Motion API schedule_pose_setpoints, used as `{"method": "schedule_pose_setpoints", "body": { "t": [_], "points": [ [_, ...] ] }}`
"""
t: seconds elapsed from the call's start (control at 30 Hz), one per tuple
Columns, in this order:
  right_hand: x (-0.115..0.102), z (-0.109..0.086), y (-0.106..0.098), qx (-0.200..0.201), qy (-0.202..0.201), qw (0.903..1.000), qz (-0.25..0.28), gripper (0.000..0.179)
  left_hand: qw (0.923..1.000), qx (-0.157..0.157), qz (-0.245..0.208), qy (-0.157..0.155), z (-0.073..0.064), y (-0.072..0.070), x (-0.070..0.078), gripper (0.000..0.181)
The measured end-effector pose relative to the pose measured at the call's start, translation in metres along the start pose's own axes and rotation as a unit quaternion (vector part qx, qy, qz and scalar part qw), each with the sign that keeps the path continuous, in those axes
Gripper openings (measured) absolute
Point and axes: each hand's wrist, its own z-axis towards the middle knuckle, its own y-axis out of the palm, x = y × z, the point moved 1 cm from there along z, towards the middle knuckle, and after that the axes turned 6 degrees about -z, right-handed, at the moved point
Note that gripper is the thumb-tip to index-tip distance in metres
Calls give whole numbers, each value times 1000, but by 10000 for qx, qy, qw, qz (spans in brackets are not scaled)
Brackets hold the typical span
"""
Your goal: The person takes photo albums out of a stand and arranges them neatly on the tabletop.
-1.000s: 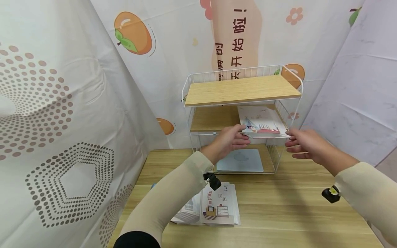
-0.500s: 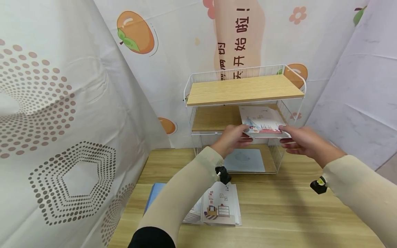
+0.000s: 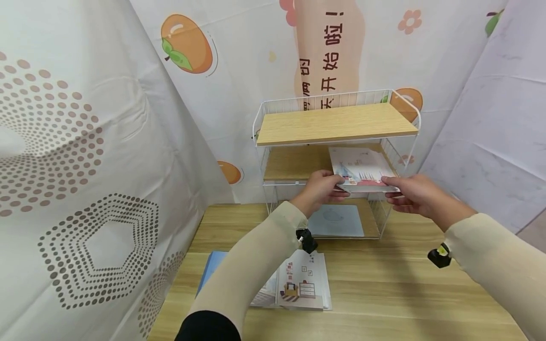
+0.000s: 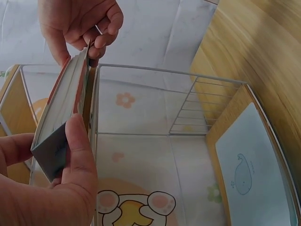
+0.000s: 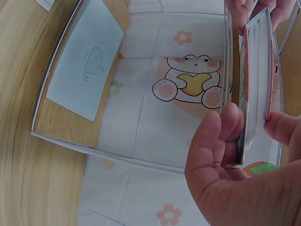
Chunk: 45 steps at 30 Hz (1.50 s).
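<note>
A small stack of white books [image 3: 362, 163] with a pink-and-blue illustration lies on the right half of the rack's middle shelf [image 3: 294, 163], its near edge sticking out past the front. My left hand [image 3: 322, 189] pinches the near left corner, thumb on top and fingers below. At the near right corner my right hand [image 3: 418, 196] grips the same stack, its thumb over the cover. Page edges between reddish covers [image 4: 70, 89] face the left wrist camera. A pale blue notebook [image 5: 91, 61] with a whale drawing rests on the bottom shelf, under both hands.
The white wire rack has a wooden top shelf [image 3: 337, 125] close above the books. On the wooden table [image 3: 405, 284], front left, lie more books [image 3: 300, 284] and a blue one [image 3: 213, 265] partly hidden by my left sleeve. Printed cloth [image 3: 239, 94] hangs behind.
My right hand has moved left from the corner and now holds the stack with its thumb on top. The left hand has shifted slightly right; the stack's near edge sits slightly lower in view.
</note>
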Motion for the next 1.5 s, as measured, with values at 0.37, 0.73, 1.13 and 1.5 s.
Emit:
{"method": "schedule_pose_setpoints", "body": {
  "t": [0.37, 0.73, 1.13, 1.5],
  "points": [
    [9, -8, -4, -75, -11, 9994, -327, 61, 9996, -271, 12, 5, -9, 2, -3, 18],
    [12, 1, -14, -267, 26, 9978, 606, 52, 9991, -155, 369, -132, -4, 4, -4, 24],
    [5, 3, -17, -257, 286, 9966, 727, 44, 9997, -45, 193, -153, 1, 3, -5, 18],
    [6, -6, -20, -73, 197, 9998, 37, 36, 9998, -72, 146, -83, -7, 3, -4, 38]
  ]
}}
